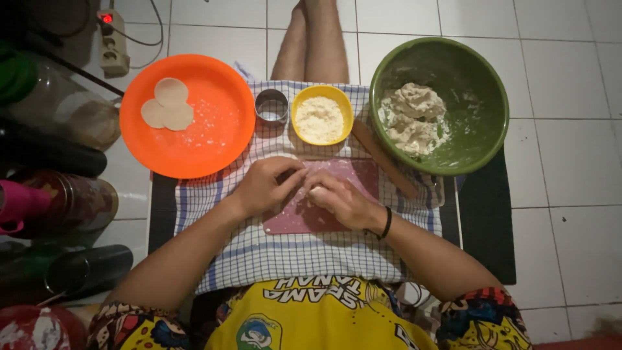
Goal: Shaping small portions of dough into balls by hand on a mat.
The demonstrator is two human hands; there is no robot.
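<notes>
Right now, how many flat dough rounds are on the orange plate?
3 dough rounds, overlapping near the upper left of the orange plate. More could be hidden beneath them.

left hand (264, 186), right hand (341, 201) meet, fingers curled, grip seemingly closed.
</notes>
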